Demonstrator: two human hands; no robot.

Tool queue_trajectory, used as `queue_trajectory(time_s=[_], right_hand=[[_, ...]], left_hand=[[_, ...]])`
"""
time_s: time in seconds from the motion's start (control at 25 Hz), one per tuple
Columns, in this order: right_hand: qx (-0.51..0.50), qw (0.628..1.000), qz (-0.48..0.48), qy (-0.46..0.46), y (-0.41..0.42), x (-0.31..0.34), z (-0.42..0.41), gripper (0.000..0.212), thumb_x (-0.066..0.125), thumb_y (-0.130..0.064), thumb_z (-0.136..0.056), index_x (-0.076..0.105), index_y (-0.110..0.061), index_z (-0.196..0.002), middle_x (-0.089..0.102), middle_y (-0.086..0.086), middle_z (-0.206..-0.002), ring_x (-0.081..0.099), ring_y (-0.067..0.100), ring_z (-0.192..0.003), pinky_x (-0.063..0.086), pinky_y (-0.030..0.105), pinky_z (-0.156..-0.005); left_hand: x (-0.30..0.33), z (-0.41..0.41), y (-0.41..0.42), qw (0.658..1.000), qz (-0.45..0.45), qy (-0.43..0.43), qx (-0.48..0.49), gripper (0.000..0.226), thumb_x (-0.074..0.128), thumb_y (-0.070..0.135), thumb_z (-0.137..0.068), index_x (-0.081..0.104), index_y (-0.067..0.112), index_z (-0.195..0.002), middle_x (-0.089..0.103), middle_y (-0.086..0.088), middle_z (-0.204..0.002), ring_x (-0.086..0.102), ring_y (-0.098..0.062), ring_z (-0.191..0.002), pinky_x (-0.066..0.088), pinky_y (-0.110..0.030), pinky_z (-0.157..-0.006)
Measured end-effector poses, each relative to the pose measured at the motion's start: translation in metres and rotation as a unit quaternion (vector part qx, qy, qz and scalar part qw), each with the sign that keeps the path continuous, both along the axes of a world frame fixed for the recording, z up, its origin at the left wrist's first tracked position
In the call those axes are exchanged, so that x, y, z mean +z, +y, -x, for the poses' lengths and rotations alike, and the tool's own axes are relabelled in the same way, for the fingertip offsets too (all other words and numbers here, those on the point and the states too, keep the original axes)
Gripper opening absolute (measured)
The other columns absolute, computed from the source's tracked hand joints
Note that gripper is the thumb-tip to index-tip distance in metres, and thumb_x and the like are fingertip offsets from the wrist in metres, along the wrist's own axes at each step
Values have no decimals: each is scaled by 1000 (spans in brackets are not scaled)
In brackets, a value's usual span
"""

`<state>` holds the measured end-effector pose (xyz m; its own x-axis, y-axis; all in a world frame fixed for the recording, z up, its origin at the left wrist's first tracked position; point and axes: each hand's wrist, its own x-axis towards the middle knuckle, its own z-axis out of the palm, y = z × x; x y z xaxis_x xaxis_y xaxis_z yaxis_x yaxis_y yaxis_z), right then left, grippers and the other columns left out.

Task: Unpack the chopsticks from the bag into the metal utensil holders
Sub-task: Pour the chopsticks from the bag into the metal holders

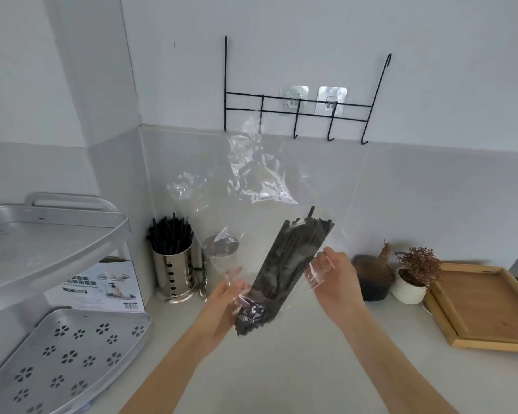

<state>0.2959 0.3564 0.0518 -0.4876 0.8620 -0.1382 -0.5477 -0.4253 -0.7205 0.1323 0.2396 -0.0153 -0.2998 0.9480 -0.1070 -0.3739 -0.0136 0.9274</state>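
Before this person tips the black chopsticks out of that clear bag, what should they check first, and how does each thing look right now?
1. Both hands on the bag: ok. The left hand pinches the lower end and the right hand holds the side of the clear plastic bag.
2. Bag mouth open: cannot tell; the upper plastic is crumpled.
3. Bundle of chopsticks together: ok, tilted up to the right inside the bag.
4. Room in the left metal holder: not ok, already packed with black chopsticks.
5. Second metal holder free: cannot tell, seen only through the plastic.
6. Bag over a holder: not ok, it hangs to their right.
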Motion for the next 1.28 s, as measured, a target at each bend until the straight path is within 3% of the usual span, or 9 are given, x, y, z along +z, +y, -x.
queue_trajectory(time_s=[0.08,0.2,0.28,0.4,0.52,0.72,0.88,1.04,1.28], right_hand=[[-4,1000,-21,-1,2,8,-1,29,38,-11,-86,46,-18,-59,52,-4,-68,50,12,-71,40,24,-75],[-10,998,-61,-18,5,17,0,28,38,-12,-89,48,-19,-64,61,-9,-67,55,10,-76,41,24,-79],[-13,996,-79,-48,6,21,0,25,43,-15,-91,54,-20,-69,66,-12,-64,61,6,-71,43,23,-75],[-29,992,-93,-79,9,24,0,25,44,-17,-93,56,-21,-71,69,-13,-64,61,5,-72,43,24,-74],[-25,993,-88,-78,10,25,3,25,48,-16,-90,56,-19,-67,71,-11,-65,60,10,-82,42,24,-77],[8,990,-127,-60,7,27,7,17,72,-21,-64,56,-25,-58,75,-9,-72,68,9,-85,45,25,-83],[5,985,-155,-72,8,27,8,26,54,-7,-87,46,-21,-66,75,-6,-74,71,8,-76,54,18,-72],[16,986,-152,-61,8,36,6,18,50,-8,-90,57,-19,-78,75,-4,-75,71,10,-73,56,16,-62],[55,991,-118,-30,15,46,10,19,50,-10,-90,59,-19,-77,74,-1,-83,72,11,-77,58,18,-66]], left_hand=[[1,2,4,999,-13,-18,-25,85,76,48,-60,40,21,-132,54,-14,-128,52,-35,-117,40,-52,-100],[3,3,8,998,-28,-23,-55,89,78,50,-58,38,22,-133,46,-13,-139,45,-36,-126,36,-53,-104],[1,5,8,997,-26,-34,-61,94,78,51,-56,35,22,-135,45,-9,-142,49,-32,-124,41,-51,-102],[-1,7,6,996,-33,-46,-66,95,76,56,-56,34,25,-136,49,0,-139,59,-23,-113,55,-37,-82],[-2,10,5,998,-30,-39,-46,98,76,59,-53,35,26,-136,56,7,-132,54,-22,-121,49,-40,-93],[2,11,5,999,-19,-27,-40,101,80,60,-43,41,31,-131,56,2,-132,55,-21,-119,49,-37,-91],[0,4,0,998,-23,-39,-47,94,82,59,-39,48,36,-124,63,12,-121,59,-19,-113,55,-28,-79],[-4,0,-4,997,-27,-37,-54,85,81,58,-44,53,23,-116,71,7,-106,66,-16,-99,53,-33,-86],[-1,-1,-5,996,-41,-43,-63,76,79,57,-49,59,26,-115,67,0,-117,62,-18,-110,48,-39,-94]])
